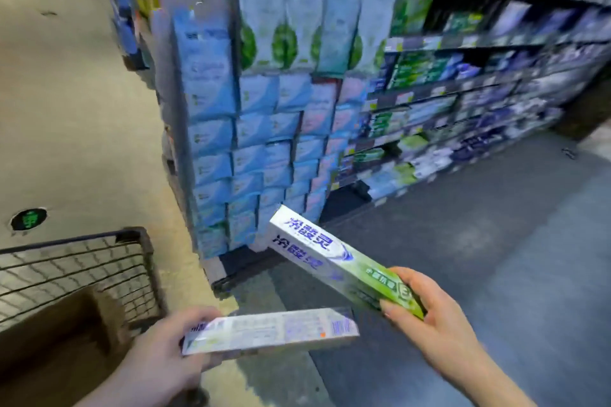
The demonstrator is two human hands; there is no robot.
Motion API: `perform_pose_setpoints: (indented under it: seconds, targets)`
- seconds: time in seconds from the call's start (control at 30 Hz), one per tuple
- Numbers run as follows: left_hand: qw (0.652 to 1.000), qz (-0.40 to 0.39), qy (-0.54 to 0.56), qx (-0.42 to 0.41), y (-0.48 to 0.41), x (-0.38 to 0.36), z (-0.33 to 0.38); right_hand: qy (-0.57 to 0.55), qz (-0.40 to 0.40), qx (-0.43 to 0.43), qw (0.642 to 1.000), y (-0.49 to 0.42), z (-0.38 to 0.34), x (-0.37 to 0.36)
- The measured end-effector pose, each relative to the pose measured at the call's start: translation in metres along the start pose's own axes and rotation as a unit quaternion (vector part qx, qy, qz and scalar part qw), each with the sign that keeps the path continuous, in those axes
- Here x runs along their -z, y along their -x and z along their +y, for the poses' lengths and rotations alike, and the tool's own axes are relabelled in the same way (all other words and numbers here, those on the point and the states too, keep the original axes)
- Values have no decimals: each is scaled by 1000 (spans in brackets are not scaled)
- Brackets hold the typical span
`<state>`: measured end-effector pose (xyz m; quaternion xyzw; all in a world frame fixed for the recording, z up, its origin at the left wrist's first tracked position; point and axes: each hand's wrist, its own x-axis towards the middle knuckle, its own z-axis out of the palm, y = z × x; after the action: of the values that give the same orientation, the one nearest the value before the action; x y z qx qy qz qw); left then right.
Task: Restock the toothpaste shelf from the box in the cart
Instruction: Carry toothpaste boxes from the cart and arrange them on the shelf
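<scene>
My left hand (162,350) grips one end of a white toothpaste carton (274,330), held flat with its printed back facing up. My right hand (436,314) grips the green end of a second toothpaste carton (327,258), white and green with blue lettering, which points up and to the left. The toothpaste shelf (463,116) runs along the upper right, its rows full of green, blue and white cartons. At lower left stands the wire cart (99,261) with a brown cardboard box (66,324) inside it.
A tall end display (251,129) of blue and white packs rises straight ahead, between the cart and the shelves. Dark grey floor (496,258) lies in front of the shelves. Beige floor with a round green marker (28,219) spreads on the left.
</scene>
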<state>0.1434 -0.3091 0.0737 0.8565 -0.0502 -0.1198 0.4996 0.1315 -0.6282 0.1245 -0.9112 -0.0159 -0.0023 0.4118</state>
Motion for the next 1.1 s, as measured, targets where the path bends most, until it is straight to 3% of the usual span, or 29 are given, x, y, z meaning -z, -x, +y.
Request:
perform_pose_setpoints:
  seconds: [0.1,0.3,0.5,0.73,1.1]
  targets:
    - [997,-45,-24,-58,-16,-77,53,-3,59,-20,998,42,48,78]
    - [985,-141,-33,-97,-50,-226,141,31,158,-82,984,121,124,214]
    - [965,-219,-69,-128,-95,-322,229,15,231,-156,960,160,186,305]
    - [947,-275,-76,-146,-176,-418,303,28,270,-207,940,138,259,388]
    - [916,-343,-103,-180,-358,-550,426,37,315,-274,908,23,376,530]
